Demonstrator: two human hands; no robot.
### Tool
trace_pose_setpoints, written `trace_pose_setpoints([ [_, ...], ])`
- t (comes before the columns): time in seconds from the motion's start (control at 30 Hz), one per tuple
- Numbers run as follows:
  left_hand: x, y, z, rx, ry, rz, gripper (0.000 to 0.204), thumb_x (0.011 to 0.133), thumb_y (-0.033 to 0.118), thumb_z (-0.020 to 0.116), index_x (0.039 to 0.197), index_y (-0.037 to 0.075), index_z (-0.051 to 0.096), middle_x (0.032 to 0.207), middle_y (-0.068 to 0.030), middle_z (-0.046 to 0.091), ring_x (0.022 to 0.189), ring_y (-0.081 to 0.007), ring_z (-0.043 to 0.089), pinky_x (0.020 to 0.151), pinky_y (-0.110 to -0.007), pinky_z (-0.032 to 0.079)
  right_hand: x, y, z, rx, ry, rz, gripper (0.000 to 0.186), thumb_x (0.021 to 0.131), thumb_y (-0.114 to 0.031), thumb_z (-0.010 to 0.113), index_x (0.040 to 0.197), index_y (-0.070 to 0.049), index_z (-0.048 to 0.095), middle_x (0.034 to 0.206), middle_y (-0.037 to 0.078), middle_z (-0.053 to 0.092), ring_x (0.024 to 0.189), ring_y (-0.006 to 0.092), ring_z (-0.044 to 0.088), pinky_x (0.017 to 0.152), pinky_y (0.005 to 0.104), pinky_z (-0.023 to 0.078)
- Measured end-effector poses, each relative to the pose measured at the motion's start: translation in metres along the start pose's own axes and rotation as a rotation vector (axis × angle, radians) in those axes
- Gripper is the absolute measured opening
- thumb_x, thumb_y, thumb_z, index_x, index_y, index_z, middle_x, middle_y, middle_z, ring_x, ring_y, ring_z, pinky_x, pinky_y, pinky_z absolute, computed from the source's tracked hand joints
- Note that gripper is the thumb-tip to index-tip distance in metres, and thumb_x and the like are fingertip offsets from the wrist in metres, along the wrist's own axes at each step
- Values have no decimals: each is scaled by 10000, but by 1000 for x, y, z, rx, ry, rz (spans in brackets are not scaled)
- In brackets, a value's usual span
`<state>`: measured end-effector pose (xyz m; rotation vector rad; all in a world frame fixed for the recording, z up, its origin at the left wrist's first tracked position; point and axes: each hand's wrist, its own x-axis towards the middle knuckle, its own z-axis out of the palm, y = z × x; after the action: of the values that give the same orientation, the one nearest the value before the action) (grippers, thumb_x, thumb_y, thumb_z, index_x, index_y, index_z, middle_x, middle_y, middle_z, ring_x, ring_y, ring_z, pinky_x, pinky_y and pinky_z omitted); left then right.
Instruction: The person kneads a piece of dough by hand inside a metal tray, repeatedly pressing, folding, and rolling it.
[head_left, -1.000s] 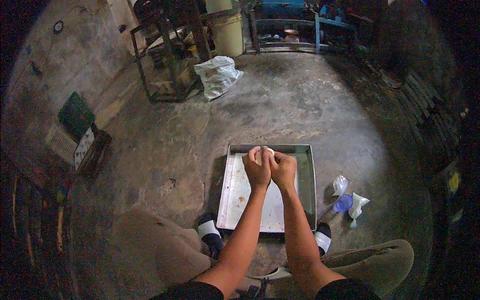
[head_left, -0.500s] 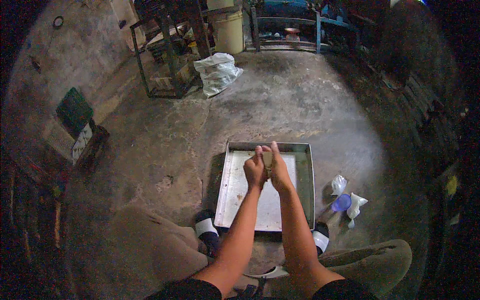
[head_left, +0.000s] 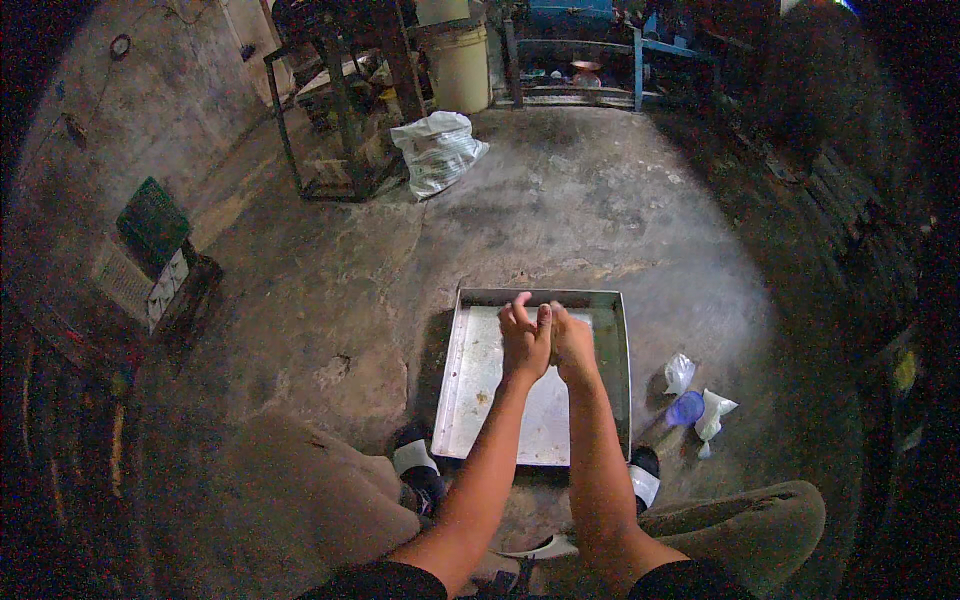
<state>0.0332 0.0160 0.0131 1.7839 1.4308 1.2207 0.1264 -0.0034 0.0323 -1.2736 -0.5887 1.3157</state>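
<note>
My left hand point(head_left: 525, 340) and my right hand point(head_left: 573, 348) are pressed close together over a shallow square metal tray point(head_left: 478, 425) on the floor. The left thumb points up and its fingers are curled; the right hand is closed beside it. Whatever is between them is hidden. Right of the tray lie a small white plastic bag point(head_left: 679, 372), a blue translucent cup point(head_left: 686, 408) and a second white bag point(head_left: 716, 410).
Both sandalled feet point(head_left: 645, 475) flank the tray. Farther off on the concrete floor point(head_left: 580, 210) stand a white sack point(head_left: 440, 150), a metal frame point(head_left: 288, 120), a cream bucket point(head_left: 460, 70) and a blue rack point(head_left: 637, 65). A green board point(head_left: 152, 220) leans at left.
The pale lump that showed between my hands is now hidden. My hands have shifted slightly, the right one curling after its fingers were straighter half a second ago.
</note>
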Motion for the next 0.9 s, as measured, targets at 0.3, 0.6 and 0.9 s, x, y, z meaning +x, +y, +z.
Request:
trace_pose_setpoints([
  [0.3, -2, 32, -4, -669, -529, -541, 807, 864, 728, 332, 1334, 73, 374, 1252, -177, 490, 1107, -268, 527, 866, -375, 460, -1, -9, -25, -18, 510, -274, 563, 868, -517, 597, 577, -41, 528, 540, 11, 486, 473, 103, 445, 448, 314, 350],
  [0.6, 8, -12, -4, -1068, -274, -792, 645, 820, 719, 465, 1031, 116, 560, 881, -51, 606, 835, -205, 613, 721, -384, 528, -6, -11, -10, -405, -250, -335, 653, 986, -513, 282, 1429, -33, 293, 1160, 161, 616, 1029, 268, 582, 992, 342, 358],
  [0.9, 28, -18, -37, -1440, 135, -836, 457, 837, 557, 606, 706, 154, 438, 595, -42, 463, 512, -206, 520, 482, -382, 488, -3, -6, 10, -159, -67, -420, 552, 976, -499, 363, 1219, -23, 500, 1076, 165, 628, 834, 228, 636, 673, 327, 526],
])
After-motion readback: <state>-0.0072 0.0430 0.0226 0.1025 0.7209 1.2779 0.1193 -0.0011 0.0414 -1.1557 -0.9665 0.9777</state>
